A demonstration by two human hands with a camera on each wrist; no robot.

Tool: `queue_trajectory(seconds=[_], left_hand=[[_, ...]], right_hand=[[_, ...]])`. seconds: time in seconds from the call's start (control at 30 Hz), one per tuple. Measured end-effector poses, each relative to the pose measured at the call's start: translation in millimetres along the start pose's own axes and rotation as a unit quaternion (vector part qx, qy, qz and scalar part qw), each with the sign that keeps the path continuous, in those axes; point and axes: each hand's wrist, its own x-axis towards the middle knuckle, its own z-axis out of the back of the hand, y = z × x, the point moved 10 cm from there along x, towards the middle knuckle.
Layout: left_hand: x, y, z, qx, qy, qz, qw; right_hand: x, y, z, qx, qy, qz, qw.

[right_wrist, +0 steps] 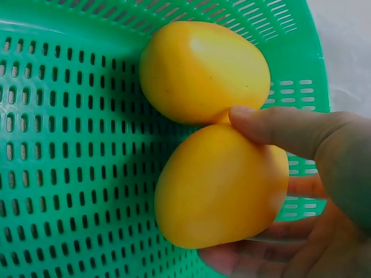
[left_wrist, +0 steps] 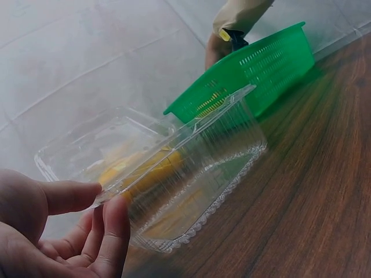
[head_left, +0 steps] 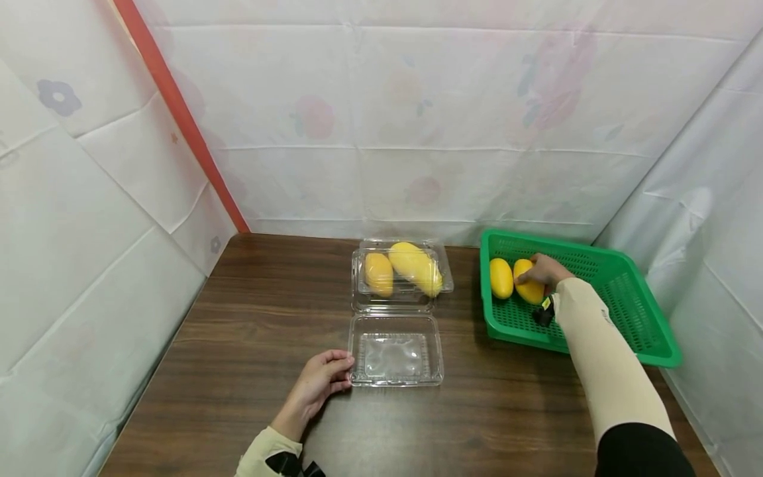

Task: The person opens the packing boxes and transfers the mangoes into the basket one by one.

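Inside the green basket (head_left: 620, 331), my right hand (head_left: 545, 271) has its thumb and fingers around a yellow mango (right_wrist: 220, 188). A second mango (right_wrist: 203, 72) lies right beside it, touching or nearly so in the right wrist view. My left hand (head_left: 322, 384) pinches the left edge of a clear plastic clamshell box (head_left: 396, 381) between thumb and fingers. That box stands open on the table, its lid folded out toward the back, and its tray holds no fruit.
Behind the open box, another clear clamshell box (head_left: 447, 271) contains yellow mangoes (head_left: 379, 275). The brown wooden table (head_left: 256, 318) carries everything. White printed sheets (head_left: 417, 119) hang at the back and both sides, with a red strip (head_left: 185, 119) at the left corner.
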Motion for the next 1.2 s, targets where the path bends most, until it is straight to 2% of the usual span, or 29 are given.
queue_trajectory(seconds=[0.1,0.33,0.77,1.2], left_hand=[[-1.0,-0.3,-1.1,-0.002,0.004,0.002,1.0],[-1.1,-0.7,-1.5,-0.001,0.005,-0.004,1.0],[0.2,1.9,-2.3,0.0,0.002,0.003,1.0],[0.8,1.6,-3.3,-0.006,0.0,0.005,1.0]], right_hand=[[3,-4,-2,0.002,0.003,-0.004,1.0],[7,-6,-1,-0.041,-0.005,0.004,0.999],[-8,0,-5,-0.039,0.001,-0.001,0.999],[-6,-3,-2,-0.062,-0.005,0.005,0.998]])
